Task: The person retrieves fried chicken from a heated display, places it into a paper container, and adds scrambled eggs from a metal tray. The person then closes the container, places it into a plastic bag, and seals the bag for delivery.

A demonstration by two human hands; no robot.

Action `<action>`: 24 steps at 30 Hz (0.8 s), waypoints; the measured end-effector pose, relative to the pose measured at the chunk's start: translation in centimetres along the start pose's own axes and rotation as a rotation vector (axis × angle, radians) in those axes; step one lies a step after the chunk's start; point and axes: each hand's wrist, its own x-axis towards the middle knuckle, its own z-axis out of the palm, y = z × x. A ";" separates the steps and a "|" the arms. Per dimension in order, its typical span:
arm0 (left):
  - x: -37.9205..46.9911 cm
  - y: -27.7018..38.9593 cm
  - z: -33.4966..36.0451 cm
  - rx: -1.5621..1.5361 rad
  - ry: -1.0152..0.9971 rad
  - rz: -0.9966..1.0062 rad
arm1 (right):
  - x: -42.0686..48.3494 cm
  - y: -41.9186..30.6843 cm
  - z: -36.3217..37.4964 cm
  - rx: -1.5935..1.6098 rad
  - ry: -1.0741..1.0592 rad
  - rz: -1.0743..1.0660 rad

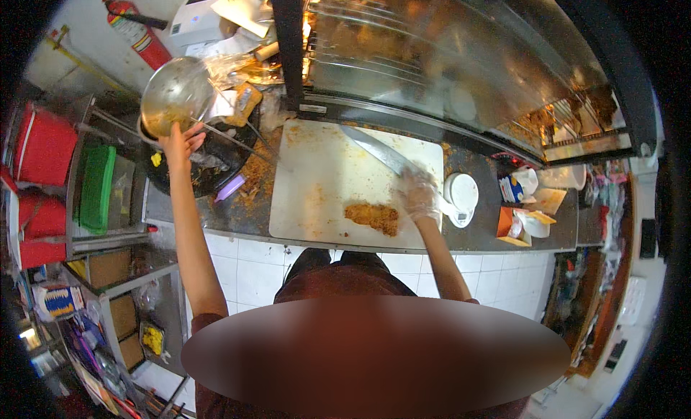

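Note:
On the left, my bare left hand touches the near edge of a metal bowl, which is tilted over a dark round pan or tray. My right hand, in a clear plastic glove, is closed on the handle of a large knife. The blade lies over the white cutting board, pointing away to the upper left. A browned, crusted piece of food lies on the near part of the board, left of my right hand. Brown crumbs are scattered about.
Behind the board stands a lit glass display cabinet. A white kitchen scale sits right of the board, with an orange box farther right. A purple object lies beside the dark pan. A fire extinguisher is at the upper left.

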 end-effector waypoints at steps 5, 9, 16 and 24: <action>-5.9 -0.7 3.3 0.303 0.318 0.311 | -1.9 6.9 4.1 -0.145 0.019 -0.140; -12.5 -4.0 7.6 0.758 0.242 1.151 | -3.0 7.9 2.8 -0.114 0.246 -0.305; -22.0 -13.1 14.4 0.959 -1.130 1.057 | -12.0 3.3 -3.7 0.329 -0.258 0.124; -23.6 -17.5 15.3 1.202 -1.089 0.969 | -20.2 -3.8 -3.0 0.891 -0.219 0.375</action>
